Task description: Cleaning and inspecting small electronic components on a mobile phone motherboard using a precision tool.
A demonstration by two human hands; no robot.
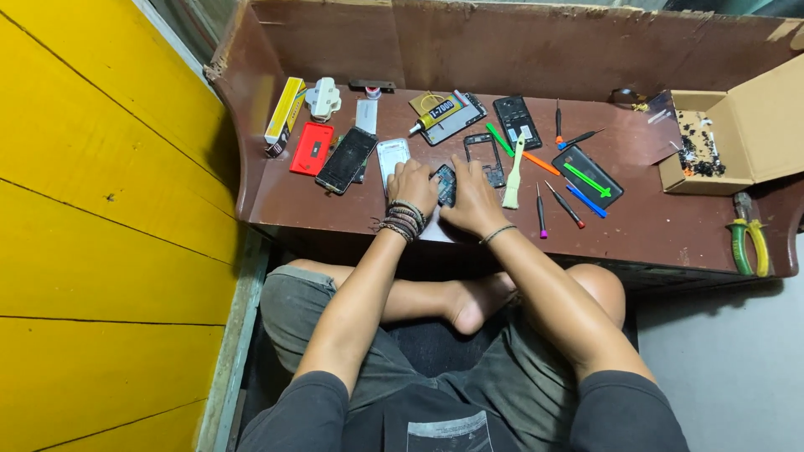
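A small dark phone part (445,184) sits near the front edge of the brown workbench (653,222), pinched between both hands. The left hand (412,186), its wrist stacked with bead bracelets, closes its fingers on the part's left edge; the right hand (474,199) clamps the right edge, fingers curled.

At 12 o'clock from the part lies an empty black phone frame (485,156), and at 11 o'clock a white phone shell (391,155) touches the left hand's knuckles. Farther out at 10 o'clock rest a dark phone (346,159) and a red back cover (311,148). At 3 o'clock a pale brush (513,174) lies just beside the right hand, then two small screwdrivers (554,205) (one pink-tipped, one red-tipped). A glue tube (434,115) lies at 12 o'clock, well back. Far out at 3 o'clock stand an open cardboard box (737,142) of tiny black parts and green-and-yellow pliers (748,238).
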